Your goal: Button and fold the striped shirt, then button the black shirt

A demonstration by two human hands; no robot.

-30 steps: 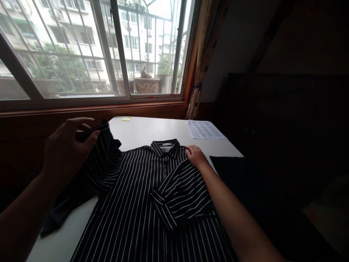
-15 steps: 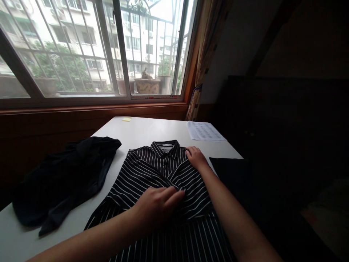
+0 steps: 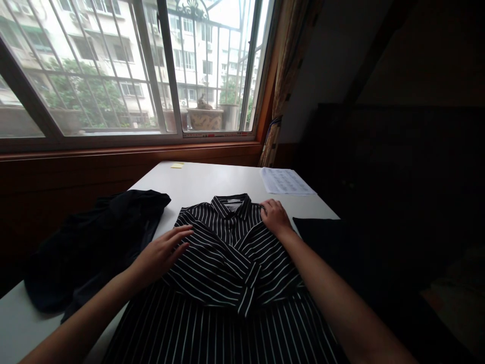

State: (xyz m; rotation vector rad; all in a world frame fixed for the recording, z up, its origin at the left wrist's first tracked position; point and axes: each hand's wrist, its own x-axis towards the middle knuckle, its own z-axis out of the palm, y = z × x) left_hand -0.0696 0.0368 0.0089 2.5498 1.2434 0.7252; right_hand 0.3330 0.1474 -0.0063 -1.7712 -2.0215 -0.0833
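A black shirt with white stripes (image 3: 223, 263) lies on the white table (image 3: 204, 179), collar toward the window, both sleeves folded across its front. My left hand (image 3: 162, 253) rests flat on the shirt's left folded edge, fingers stretched out. My right hand (image 3: 275, 216) presses on the right shoulder beside the collar, fingers bent down onto the cloth.
A dark garment (image 3: 94, 242) lies bunched at the table's left. A dark folded cloth (image 3: 318, 232) sits at the right edge. A printed sheet (image 3: 286, 181) and a yellow sticky note (image 3: 176, 165) lie at the back. Behind them are the window and a curtain (image 3: 284, 76).
My left hand folded the left sleeve across the shirt's front, then slid back left to the folded edge. My right hand stayed on the right shoulder.
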